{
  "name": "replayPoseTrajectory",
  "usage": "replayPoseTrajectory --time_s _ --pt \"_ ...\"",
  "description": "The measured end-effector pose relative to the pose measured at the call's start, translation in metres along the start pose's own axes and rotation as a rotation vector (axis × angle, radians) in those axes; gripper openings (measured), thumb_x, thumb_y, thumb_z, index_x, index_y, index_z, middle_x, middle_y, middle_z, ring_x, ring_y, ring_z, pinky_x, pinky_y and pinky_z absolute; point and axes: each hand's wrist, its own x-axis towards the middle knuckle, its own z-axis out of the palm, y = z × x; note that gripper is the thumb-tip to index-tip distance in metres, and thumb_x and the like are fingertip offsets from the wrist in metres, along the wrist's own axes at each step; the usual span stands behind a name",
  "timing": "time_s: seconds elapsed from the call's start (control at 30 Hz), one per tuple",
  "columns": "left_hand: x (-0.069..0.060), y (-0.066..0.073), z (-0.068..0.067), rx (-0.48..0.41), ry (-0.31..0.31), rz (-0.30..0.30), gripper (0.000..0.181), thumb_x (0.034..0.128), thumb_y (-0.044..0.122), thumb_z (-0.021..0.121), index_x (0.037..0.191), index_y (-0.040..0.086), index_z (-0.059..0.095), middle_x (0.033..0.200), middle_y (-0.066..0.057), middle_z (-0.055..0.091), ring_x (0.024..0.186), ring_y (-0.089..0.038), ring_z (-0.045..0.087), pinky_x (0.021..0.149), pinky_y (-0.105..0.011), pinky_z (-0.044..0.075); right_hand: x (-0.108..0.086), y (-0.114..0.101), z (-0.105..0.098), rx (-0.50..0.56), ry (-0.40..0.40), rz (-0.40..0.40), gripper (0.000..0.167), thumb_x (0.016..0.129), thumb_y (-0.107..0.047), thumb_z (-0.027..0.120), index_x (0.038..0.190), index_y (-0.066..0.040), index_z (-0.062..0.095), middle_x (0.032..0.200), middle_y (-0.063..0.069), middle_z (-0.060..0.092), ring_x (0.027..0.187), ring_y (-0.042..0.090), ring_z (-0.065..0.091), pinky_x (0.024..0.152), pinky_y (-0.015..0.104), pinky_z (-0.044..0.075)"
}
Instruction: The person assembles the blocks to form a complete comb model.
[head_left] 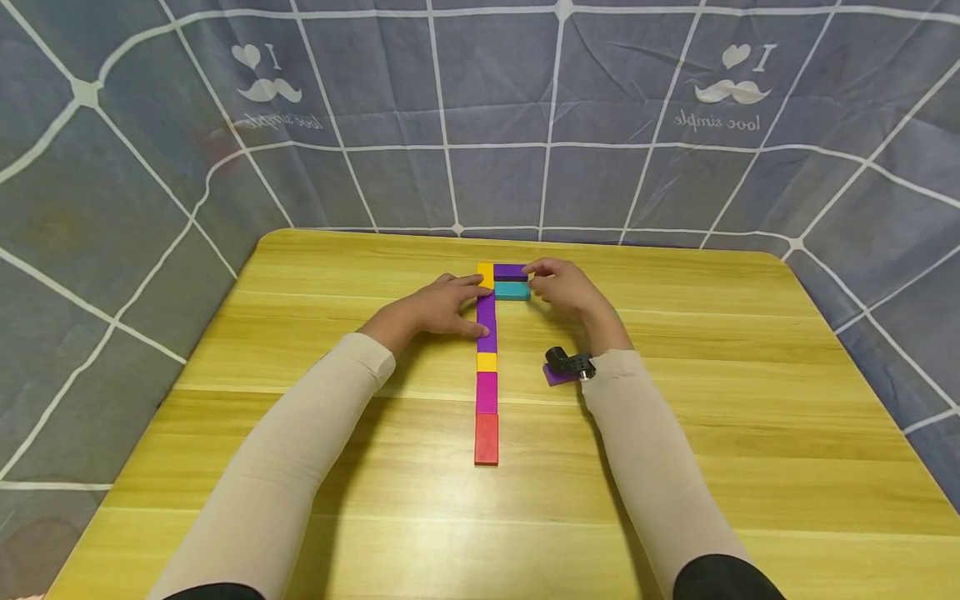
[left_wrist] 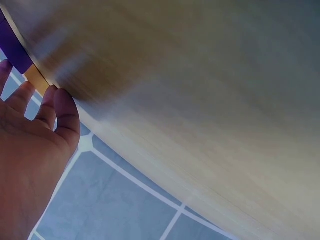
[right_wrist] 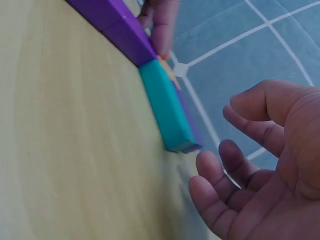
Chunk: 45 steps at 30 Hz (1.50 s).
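A column of flat coloured blocks runs down the table: a yellow block [head_left: 486, 270] at the far end, then purple blocks [head_left: 487, 310], a small yellow block [head_left: 487, 362], a magenta block [head_left: 487, 392] and a red block [head_left: 486, 439]. A teal block [head_left: 512, 291] and another purple block [head_left: 511, 271] lie side by side, projecting right from its far end. My left hand [head_left: 438, 307] rests against the column, fingertips at the far yellow block and thumb on purple. Beside the right ends of the projecting blocks, my right hand [right_wrist: 265, 170] holds nothing, its fingers loosely bent.
A loose purple block [head_left: 558, 376] lies under the right wrist, partly hidden by the black wrist camera [head_left: 568, 362]. The wooden table [head_left: 225, 367] ends at a grey tile-patterned cloth [head_left: 495, 100] at the back and sides.
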Motion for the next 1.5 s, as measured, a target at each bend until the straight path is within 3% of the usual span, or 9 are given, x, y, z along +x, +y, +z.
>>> replayPoseTrajectory --time_s 0.3,0.63,0.83,1.17,1.5 --pt "0.000 -0.001 0.001 -0.006 0.003 0.007 0.081 0.0867 0.056 0.069 0.154 0.022 0.039 0.164 -0.006 0.020 0.145 -0.034 0.020 0.117 -0.048 0.025 -0.022 -0.002 -0.021 0.083 0.003 -0.046 0.038 0.101 -0.013 0.053 0.137 0.001 0.053 0.131 0.019 0.050 0.113 0.036 0.049 0.097 0.048 0.045" --pt "0.000 -0.002 0.001 0.001 0.011 0.016 0.081 0.0869 0.055 0.069 0.154 0.021 0.039 0.164 -0.007 0.021 0.144 -0.033 0.022 0.117 -0.046 0.026 -0.055 0.016 -0.051 -0.021 0.047 -0.100 0.039 0.102 -0.017 0.055 0.136 0.002 0.054 0.135 0.023 0.052 0.112 0.031 0.049 0.096 0.041 0.042" --pt "0.001 -0.002 0.002 0.004 0.006 0.008 0.081 0.0867 0.055 0.069 0.154 0.021 0.039 0.164 -0.007 0.021 0.145 -0.033 0.022 0.117 -0.046 0.026 -0.073 0.030 -0.066 -0.051 0.062 -0.071 0.040 0.101 -0.018 0.055 0.136 0.003 0.052 0.134 0.023 0.053 0.118 0.032 0.050 0.100 0.043 0.039" --pt "0.000 -0.003 0.001 0.002 0.010 0.015 0.081 0.0868 0.054 0.069 0.154 0.020 0.040 0.163 -0.008 0.022 0.145 -0.035 0.022 0.117 -0.047 0.025 -0.088 0.053 -0.080 -0.105 0.100 0.021 0.039 0.100 -0.018 0.057 0.134 0.001 0.056 0.128 0.020 0.056 0.103 0.027 0.048 0.084 0.032 0.042" --pt "0.000 -0.003 0.001 0.004 0.017 0.019 0.081 0.0868 0.054 0.069 0.154 0.020 0.040 0.163 -0.008 0.022 0.145 -0.035 0.023 0.117 -0.046 0.025 -0.083 0.071 -0.078 -0.041 0.072 0.039 0.039 0.102 -0.019 0.055 0.136 0.001 0.053 0.135 0.021 0.052 0.116 0.030 0.045 0.098 0.040 0.036"
